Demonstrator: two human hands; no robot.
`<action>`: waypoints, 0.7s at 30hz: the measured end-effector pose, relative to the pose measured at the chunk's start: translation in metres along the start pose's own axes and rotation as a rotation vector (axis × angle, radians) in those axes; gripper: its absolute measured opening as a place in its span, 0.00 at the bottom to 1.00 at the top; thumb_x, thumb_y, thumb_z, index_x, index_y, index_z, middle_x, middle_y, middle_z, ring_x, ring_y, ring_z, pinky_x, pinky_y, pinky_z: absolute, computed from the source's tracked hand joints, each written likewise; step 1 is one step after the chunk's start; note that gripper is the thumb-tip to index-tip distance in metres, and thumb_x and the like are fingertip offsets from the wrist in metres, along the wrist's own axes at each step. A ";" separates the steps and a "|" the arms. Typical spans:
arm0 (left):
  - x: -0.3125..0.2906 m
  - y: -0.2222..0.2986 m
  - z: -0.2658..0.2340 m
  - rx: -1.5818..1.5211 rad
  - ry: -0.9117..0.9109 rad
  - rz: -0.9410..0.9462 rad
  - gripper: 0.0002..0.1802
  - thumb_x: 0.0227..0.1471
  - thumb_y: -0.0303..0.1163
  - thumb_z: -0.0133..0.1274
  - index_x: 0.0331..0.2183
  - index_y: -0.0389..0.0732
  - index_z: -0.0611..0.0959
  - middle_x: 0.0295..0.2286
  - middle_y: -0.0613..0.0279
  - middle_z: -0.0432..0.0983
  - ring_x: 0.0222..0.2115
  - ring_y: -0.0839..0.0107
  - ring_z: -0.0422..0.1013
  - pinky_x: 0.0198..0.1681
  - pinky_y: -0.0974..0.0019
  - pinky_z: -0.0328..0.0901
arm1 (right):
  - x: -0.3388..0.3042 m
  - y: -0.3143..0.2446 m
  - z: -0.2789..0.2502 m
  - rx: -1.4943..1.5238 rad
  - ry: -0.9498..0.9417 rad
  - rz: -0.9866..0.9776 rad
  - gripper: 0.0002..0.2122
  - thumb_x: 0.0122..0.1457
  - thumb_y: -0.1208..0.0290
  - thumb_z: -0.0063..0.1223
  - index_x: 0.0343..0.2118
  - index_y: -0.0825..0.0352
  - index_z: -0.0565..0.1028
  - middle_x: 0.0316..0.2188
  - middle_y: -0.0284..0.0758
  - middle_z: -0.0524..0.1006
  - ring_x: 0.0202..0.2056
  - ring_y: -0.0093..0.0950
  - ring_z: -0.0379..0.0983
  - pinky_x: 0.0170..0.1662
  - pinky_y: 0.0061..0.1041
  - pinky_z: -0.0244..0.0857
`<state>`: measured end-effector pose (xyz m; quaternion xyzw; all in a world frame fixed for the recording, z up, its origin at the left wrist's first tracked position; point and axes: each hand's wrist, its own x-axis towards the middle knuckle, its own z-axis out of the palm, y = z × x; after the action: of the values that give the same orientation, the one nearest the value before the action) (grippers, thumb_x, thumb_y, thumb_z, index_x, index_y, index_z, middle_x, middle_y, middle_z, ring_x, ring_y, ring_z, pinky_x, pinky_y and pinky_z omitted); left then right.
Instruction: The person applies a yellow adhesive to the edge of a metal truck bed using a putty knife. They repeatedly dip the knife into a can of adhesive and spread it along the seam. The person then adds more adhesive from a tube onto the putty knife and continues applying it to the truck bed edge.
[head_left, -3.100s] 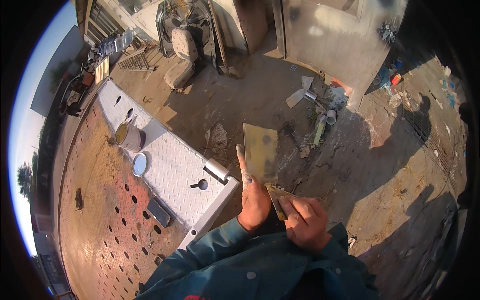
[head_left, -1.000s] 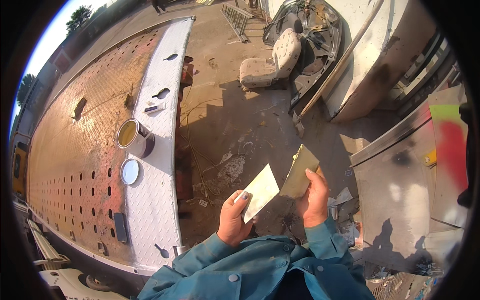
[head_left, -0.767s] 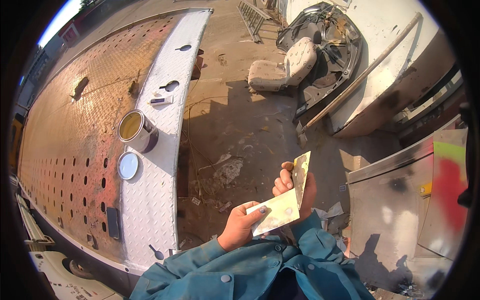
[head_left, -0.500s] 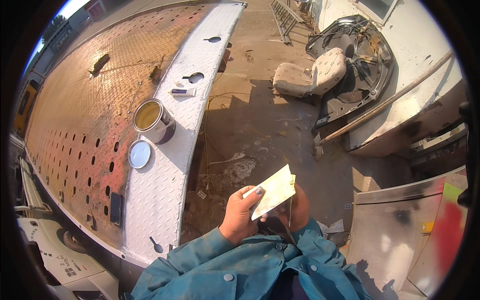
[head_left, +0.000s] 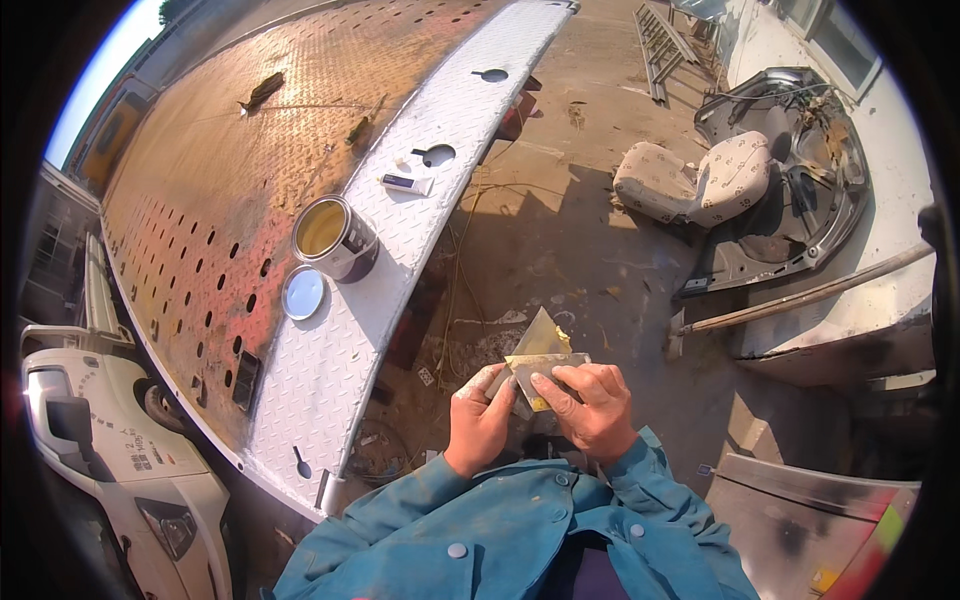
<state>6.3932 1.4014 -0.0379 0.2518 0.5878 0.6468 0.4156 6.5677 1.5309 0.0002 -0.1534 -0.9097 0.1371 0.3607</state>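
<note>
Both my hands are closed on flat, thin putty spreaders in front of my chest. My left hand (head_left: 478, 425) grips a greyish spreader (head_left: 540, 333) whose corner points up and away, with yellow putty along its right edge. Across it, my right hand (head_left: 597, 408) holds a second spreader (head_left: 535, 368) between thumb and fingers. Yellow putty shows at that one's left corner and beneath it. The two blades overlap, and whether they touch along their whole length I cannot tell. Pale smears mark my left fingers.
To the left, a white-edged tread-plate deck (head_left: 310, 400) carries an open can (head_left: 350, 250), its lid (head_left: 303, 293), a tube (head_left: 406, 184) and a dark phone-like slab (head_left: 246, 380). A car seat (head_left: 700, 180) and a wooden pole (head_left: 810, 292) are at right.
My right hand has come up from behind the pale spreader and now holds a spreader across the other one. The blades have turned, and the whole view has shifted.
</note>
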 end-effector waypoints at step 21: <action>0.065 0.043 -0.195 -0.295 1.020 0.412 0.31 0.74 0.25 0.55 0.72 0.31 0.67 0.57 0.46 0.80 0.53 0.65 0.82 0.54 0.61 0.81 | 0.065 0.148 0.128 1.197 -0.084 1.128 0.20 0.73 0.76 0.58 0.66 0.69 0.75 0.55 0.35 0.84 0.52 0.27 0.82 0.55 0.30 0.78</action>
<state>6.1896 1.3497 -0.0424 -0.0434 0.5564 0.8294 -0.0248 6.4595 1.6737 -0.1032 -0.3640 -0.4819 0.7650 0.2239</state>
